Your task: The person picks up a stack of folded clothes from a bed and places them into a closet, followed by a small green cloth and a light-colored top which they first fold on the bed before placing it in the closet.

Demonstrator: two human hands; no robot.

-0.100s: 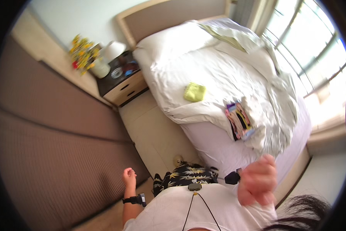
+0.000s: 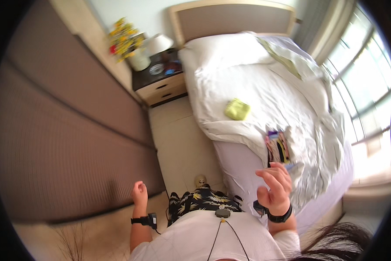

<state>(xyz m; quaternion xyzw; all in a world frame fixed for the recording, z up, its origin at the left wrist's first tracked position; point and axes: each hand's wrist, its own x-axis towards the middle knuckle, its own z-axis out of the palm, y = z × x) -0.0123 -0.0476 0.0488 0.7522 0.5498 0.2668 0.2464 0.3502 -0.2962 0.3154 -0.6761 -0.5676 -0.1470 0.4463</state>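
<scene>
My right hand (image 2: 275, 186) is held up near the foot of the bed, its fingers loosely bent and apart from the thumb, with nothing in it. Just beyond it, on the white bedding, lies a row of folded colourful clothes (image 2: 278, 147). Farther up the bed is a folded yellow-green cloth (image 2: 237, 109), touched by neither hand. My left hand (image 2: 139, 192) hangs at my side by the brown ribbed wardrobe panels, fingers curled in and nothing seen in them. Each wrist wears a dark strap.
A crumpled white quilt (image 2: 265, 95) covers most of the bed, with the lilac sheet (image 2: 234, 165) bare at the near corner. Left of the bed stands a nightstand (image 2: 160, 89) with a lamp (image 2: 160, 42) and a vase of yellow flowers (image 2: 139, 60). Brown ribbed panels (image 2: 82, 130) line the left side.
My right hand has come down slightly and left, its fingers loosening from a blurred, closed shape. My left hand stays low and curled. The whole view has shifted, moving the bed right and down.
</scene>
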